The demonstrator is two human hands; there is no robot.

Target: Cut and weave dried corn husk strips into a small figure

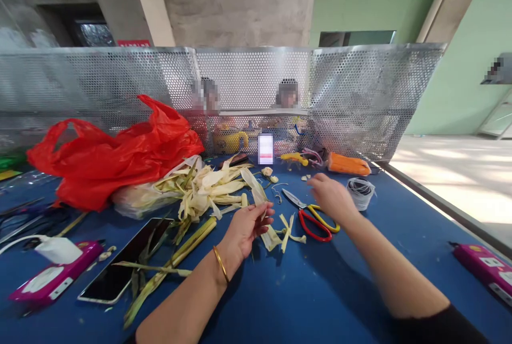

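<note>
My left hand (248, 226), with a gold bangle on the wrist, pinches a pale leaf strip (264, 216) that runs from the leaf pile down onto the blue table (304, 296). My right hand (330, 194) hovers over the scissors (310, 215), which have red and yellow handles and lie open on the table; its fingers are blurred and curl loosely with nothing seen in them. A heap of pale dried leaf strips (200, 186) lies just left of both hands. Short cut pieces (288, 229) lie between the hands.
A red plastic bag (112, 154) sits at the left rear. A dark phone (124, 261) and a pink power bank (52, 277) lie at the left front, another pink device (486, 269) at the right. A white thread coil (360, 192), an orange tool (348, 164) and a perforated metal screen (360, 93) stand behind.
</note>
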